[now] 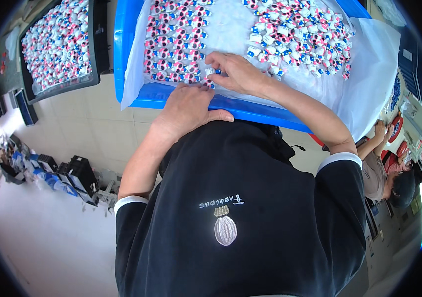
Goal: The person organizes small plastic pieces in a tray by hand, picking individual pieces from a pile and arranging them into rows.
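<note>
Presently, our right grip (239,73) clamps one figurine (210,72), illegibly marked white face toward us, long axis unclear; leftward, we cannot tell our left grip's (187,105) closure.

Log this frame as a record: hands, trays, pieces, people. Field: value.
left hand: left hand at blue tray's near rim, fingertips below the rows
right hand: right hand pinching small piece
blue tray: lined with white sheet
tray left side: neat rows
tray right side: jumbled pile
upper left: black tray, jumbled pieces
far right: co-worker
</note>
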Motion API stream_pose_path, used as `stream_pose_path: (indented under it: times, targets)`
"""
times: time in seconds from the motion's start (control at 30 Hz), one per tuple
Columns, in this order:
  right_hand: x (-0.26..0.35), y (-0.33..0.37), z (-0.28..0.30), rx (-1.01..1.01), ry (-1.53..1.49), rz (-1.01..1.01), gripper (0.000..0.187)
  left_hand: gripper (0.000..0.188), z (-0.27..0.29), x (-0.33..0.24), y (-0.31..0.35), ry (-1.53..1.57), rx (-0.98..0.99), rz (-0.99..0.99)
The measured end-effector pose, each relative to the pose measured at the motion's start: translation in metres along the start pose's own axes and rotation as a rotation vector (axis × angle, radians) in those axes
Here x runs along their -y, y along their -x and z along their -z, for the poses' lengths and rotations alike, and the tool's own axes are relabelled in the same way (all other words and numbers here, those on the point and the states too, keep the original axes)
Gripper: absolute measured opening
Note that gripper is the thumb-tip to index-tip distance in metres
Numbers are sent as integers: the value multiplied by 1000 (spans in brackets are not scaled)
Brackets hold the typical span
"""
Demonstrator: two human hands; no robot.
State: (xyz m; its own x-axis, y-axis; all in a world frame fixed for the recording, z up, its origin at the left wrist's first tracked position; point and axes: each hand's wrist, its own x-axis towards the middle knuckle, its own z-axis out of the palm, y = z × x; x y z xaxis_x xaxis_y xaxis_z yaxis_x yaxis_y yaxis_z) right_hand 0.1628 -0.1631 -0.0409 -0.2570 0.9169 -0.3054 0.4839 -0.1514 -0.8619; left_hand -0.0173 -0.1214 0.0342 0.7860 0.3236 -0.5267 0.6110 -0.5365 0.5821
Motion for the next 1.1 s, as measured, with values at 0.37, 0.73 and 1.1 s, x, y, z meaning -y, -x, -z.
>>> stream_pose_path:
  times: [0.37, 0.73, 1.1]
  targets:
    - [5, 2, 1, -12, 248, 182, 28, 82, -18, 8, 2, -82, -189, -100]
    - [-12, -2, -3, -31, 174, 146, 24, 87, -5, 0, 2, -105, -6, -10]
    - [-6, -6, -4, -16, 185, 146, 22, 87, -1, -2, 1, -72, 42, 7]
